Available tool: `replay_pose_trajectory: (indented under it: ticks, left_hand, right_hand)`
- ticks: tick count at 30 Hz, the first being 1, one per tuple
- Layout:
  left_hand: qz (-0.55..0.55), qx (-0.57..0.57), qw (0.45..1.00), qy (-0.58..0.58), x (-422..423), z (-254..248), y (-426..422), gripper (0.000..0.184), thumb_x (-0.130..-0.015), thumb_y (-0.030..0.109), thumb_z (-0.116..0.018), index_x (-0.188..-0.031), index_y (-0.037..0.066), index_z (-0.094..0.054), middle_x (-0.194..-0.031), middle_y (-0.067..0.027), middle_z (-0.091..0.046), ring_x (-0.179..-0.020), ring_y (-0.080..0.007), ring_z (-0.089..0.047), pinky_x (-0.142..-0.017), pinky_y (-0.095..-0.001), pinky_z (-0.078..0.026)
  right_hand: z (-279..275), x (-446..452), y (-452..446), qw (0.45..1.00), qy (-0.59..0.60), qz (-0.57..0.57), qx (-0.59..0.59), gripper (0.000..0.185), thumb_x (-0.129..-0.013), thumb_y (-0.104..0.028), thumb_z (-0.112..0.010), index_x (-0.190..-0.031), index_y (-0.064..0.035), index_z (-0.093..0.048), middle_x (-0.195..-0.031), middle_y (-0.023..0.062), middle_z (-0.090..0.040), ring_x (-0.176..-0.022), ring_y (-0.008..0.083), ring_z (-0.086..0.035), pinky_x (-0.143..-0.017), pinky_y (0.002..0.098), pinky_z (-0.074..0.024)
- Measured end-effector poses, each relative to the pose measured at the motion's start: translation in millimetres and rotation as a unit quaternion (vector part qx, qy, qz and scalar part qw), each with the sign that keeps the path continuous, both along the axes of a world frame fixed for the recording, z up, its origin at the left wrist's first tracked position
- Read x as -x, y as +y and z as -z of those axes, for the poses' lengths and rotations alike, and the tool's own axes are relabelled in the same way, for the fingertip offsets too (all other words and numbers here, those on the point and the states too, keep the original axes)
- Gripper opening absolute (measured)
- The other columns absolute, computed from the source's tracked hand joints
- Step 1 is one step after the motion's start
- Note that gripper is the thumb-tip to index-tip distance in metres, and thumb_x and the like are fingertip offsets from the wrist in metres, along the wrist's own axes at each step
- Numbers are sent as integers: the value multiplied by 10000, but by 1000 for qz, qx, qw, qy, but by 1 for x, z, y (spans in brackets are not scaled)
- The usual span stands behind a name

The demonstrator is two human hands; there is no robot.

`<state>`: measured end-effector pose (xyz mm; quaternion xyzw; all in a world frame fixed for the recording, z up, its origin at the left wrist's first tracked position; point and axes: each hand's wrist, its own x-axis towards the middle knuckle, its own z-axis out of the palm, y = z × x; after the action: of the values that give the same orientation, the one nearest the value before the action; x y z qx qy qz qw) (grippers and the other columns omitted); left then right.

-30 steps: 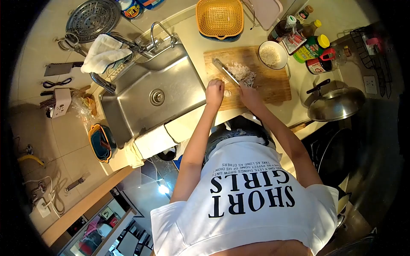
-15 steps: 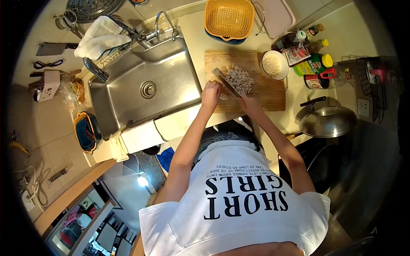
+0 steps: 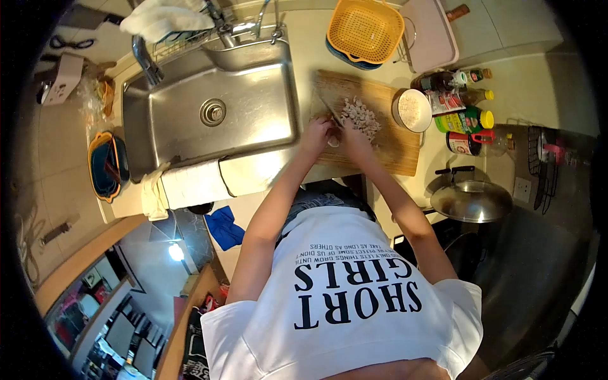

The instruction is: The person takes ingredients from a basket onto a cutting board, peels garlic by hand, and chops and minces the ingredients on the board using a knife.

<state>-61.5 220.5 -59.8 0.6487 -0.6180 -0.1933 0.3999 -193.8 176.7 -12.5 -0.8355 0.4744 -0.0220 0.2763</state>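
A wooden cutting board (image 3: 397, 155) carries a pile of small, pale chopped pieces (image 3: 362, 119), perhaps mushroom or meat. My right hand (image 3: 356, 140) is closed around the handle of a kitchen knife (image 3: 329, 109), whose blade points away from me and to the left, beside the pile. Close against the blade's left side, my left hand (image 3: 317, 135) has its fingers curled; whatever they hold is hidden. A small pale piece (image 3: 334, 142) lies on the board between both hands.
Left of the board is a steel sink (image 3: 183, 136) with a faucet (image 3: 147, 63). A white bowl (image 3: 423, 101) of pale bits stands at the board's right edge. Beyond are yellow baskets (image 3: 365, 30), several bottles (image 3: 467, 119) and a lidded pan (image 3: 472, 201).
The camera view has shifted and turned slightly. My right hand has come closer to my left, and the knife has swung to a steeper angle, its blade now left of the pile.
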Motion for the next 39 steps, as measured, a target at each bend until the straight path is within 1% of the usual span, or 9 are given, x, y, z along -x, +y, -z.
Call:
replay_pose_trajectory:
  ticks: [1, 4, 7, 11, 16, 21, 28, 30, 39]
  left_hand:
    - [-10, 2, 1000, 2, -1, 1, 1, 120, -665, 38, -587, -783, 20, -600, -865, -122, -567, -847, -309, -527, -743, -376, -444]
    - [-8, 10, 999, 32, -2, 6, 2, 126, -670, 48, -594, -793, 25, -598, -879, -119, -563, -867, -299, -529, -743, -364, -452]
    - [-18, 15, 998, 62, 0, 6, 3, 116, -675, 62, -602, -788, 36, -601, -864, -99, -564, -865, -278, -534, -729, -351, -460]
    - [-48, 18, 999, -1, 4, 7, 4, 101, -670, 76, -614, -769, 59, -613, -832, -77, -566, -844, -251, -541, -707, -339, -465]
    - [-56, 12, 998, -20, 5, 4, 6, 127, -652, 88, -626, -778, 72, -631, -826, -73, -569, -849, -244, -537, -718, -335, -462]
    - [-31, -14, 998, -48, 2, 8, 2, 129, -656, 93, -607, -783, 80, -620, -831, -48, -571, -890, -219, -524, -728, -328, -468]
    - [-17, -13, 1000, -8, 0, 5, 1, 100, -650, 81, -600, -746, 56, -611, -819, -60, -565, -879, -245, -522, -741, -341, -461]
    - [-16, 9, 1000, 22, -2, 4, 0, 119, -645, 58, -623, -761, 36, -611, -804, -122, -556, -831, -293, -537, -719, -360, -451]
    - [-9, -17, 999, 29, -6, 3, -1, 128, -645, 47, -625, -772, 32, -613, -782, -120, -557, -791, -295, -542, -694, -364, -455]
  right_hand:
    - [-2, 8, -3, 1000, -5, 22, -7, 196, -843, -182, -458, -950, -27, -402, -682, 259, -568, -678, 422, -570, -570, 513, -442]
    - [-7, 34, 0, 998, -5, 57, 19, 195, -860, -211, -444, -938, -35, -411, -668, 263, -562, -643, 433, -558, -547, 522, -428]
    - [-13, 47, 9, 998, -10, 60, 30, 186, -859, -214, -437, -925, -41, -414, -639, 266, -548, -608, 441, -543, -528, 524, -416]
    - [-27, 39, 17, 996, 18, 71, 51, 167, -862, -179, -455, -913, -20, -452, -651, 267, -544, -632, 434, -539, -521, 498, -403]
    - [-23, 35, 18, 998, -39, 12, 52, 132, -841, -161, -463, -901, -51, -420, -592, 242, -530, -573, 421, -540, -494, 496, -415]
    - [-30, 37, 17, 999, -5, 7, 39, 172, -856, -205, -451, -897, -41, -422, -603, 239, -539, -587, 420, -545, -524, 502, -423]
    - [-2, 50, 7, 1000, 14, -12, -10, 191, -870, -221, -427, -921, -37, -416, -638, 259, -542, -624, 435, -541, -545, 523, -404]
    - [-4, 47, 6, 1000, -10, -13, -16, 180, -869, -205, -429, -927, -35, -412, -650, 266, -540, -636, 443, -535, -554, 526, -400]
    - [-9, 32, 1, 999, -50, -21, -6, 165, -861, -153, -446, -929, -10, -400, -681, 288, -531, -687, 458, -525, -567, 524, -390]
